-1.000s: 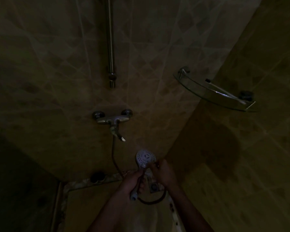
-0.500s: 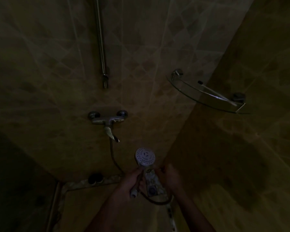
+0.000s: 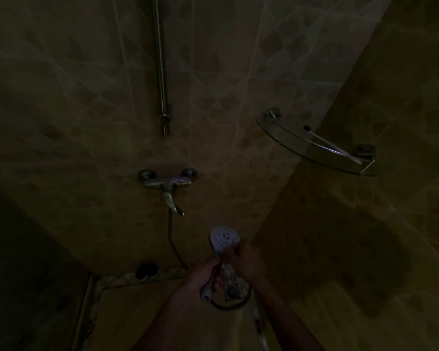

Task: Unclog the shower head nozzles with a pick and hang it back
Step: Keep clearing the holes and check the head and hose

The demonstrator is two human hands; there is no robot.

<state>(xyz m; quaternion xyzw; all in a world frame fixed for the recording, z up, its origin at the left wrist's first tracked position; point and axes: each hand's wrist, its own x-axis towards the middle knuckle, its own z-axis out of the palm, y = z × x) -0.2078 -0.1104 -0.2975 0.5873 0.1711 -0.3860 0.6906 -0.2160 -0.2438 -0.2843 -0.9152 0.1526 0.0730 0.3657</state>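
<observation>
A metal mixer tap (image 3: 166, 182) was mounted on the tiled wall (image 3: 61, 110) near the centre. At twelve o'clock a vertical slide rail (image 3: 160, 64) ran upward. A glass corner shelf (image 3: 314, 150) sat at two o'clock. A floor drain (image 3: 230, 291) lay at six o'clock.

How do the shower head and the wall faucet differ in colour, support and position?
The shower head is white; the wall faucet is dull metal. The shower head is held by its handle in the left hand; the faucet is fixed to the tiles. The shower head sits lower in view than the faucet. A hose hangs from the faucet.
</observation>
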